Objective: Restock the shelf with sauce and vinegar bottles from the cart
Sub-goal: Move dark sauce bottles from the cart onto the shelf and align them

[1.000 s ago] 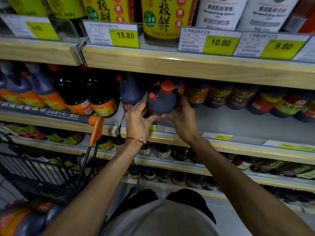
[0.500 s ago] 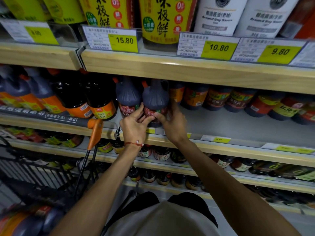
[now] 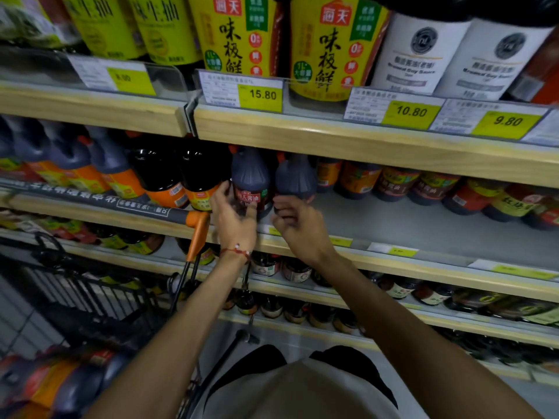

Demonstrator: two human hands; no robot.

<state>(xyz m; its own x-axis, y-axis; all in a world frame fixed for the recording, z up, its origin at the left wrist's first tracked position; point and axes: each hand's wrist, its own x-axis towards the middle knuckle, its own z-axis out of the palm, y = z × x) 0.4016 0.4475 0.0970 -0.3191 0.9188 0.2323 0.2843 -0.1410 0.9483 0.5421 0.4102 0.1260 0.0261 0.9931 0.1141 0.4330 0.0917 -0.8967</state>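
Two dark sauce jugs stand side by side at the front of the middle shelf (image 3: pixel 393 225). The left jug (image 3: pixel 250 176) has a red label; my left hand (image 3: pixel 234 220) wraps its lower front, thumb on its left side. The right jug (image 3: pixel 295 178) stands upright, and my right hand (image 3: pixel 299 226) has its fingers curled against its base. More dark bottles with orange labels (image 3: pixel 57 385) lie in the cart (image 3: pixel 90 297) at the lower left.
The cart's grey handle with an orange end (image 3: pixel 198 234) crosses in front of the shelf at the left. Orange-labelled bottles (image 3: pixel 163 176) fill the shelf's left part, smaller bottles (image 3: pixel 429 184) its back right. The upper shelf holds yellow-labelled bottles (image 3: pixel 329 46) behind price tags.
The jug I held in the air a second ago now stands on the shelf beside the red-labelled one. My left hand has shifted left onto the red-labelled jug. The view has tilted upward.
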